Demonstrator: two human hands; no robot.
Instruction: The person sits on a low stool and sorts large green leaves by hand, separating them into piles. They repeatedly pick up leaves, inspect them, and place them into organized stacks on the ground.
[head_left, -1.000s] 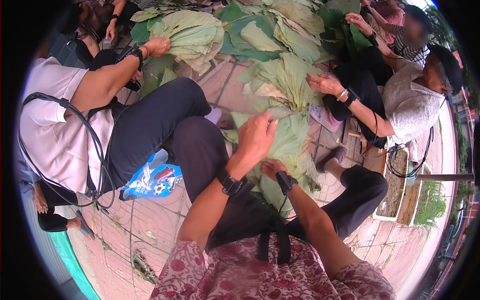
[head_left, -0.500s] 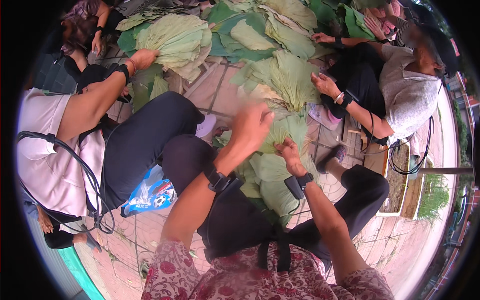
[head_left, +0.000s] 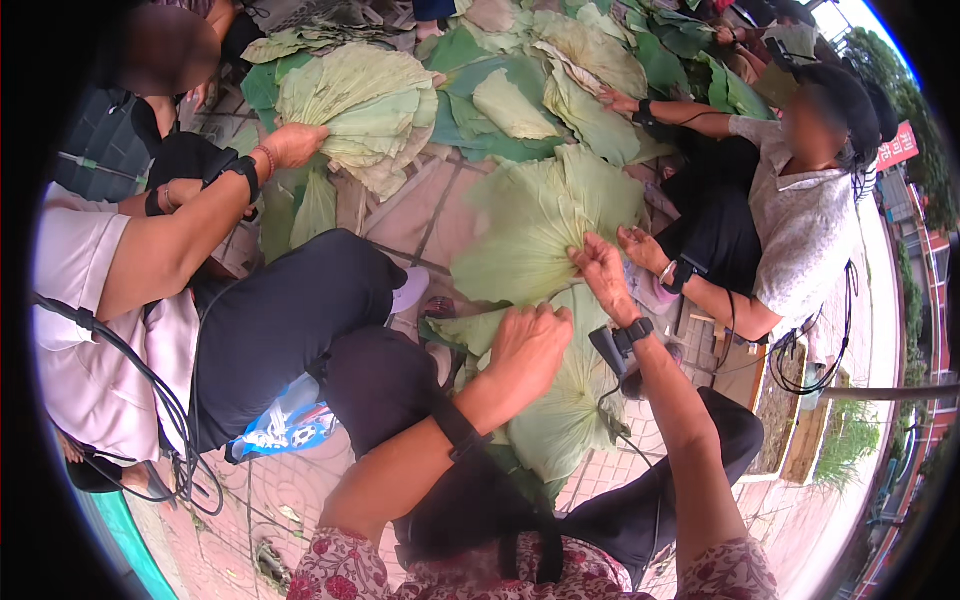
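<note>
My right hand [head_left: 602, 272] is closed in a pinch at the gathered middle of a wide, pale green lotus leaf [head_left: 530, 220]. That leaf fans out away from me, its veins running to my fingertips. Nearer to me and to the left, my left hand [head_left: 532, 352] is curled closed with its back up; whatever its fingers hold is hidden. Below both hands, more lotus leaves [head_left: 560, 425] lie in an overlapping layer between my legs. A smaller folded leaf [head_left: 468, 330] shows just left of my left hand.
At the left, a co-worker's hand [head_left: 292, 146] grips a fanned bunch of lotus leaves [head_left: 350, 95]. Another co-worker [head_left: 800, 200] sits close on the right, one hand [head_left: 645, 248] near my right hand. A leaf pile [head_left: 590, 90] spreads ahead. A blue plastic bag [head_left: 290, 425] lies at my left.
My left hand has come back toward me. My right hand has shifted slightly forward and right, still pinching a leaf. The right co-worker's far hand has moved slightly to the left.
</note>
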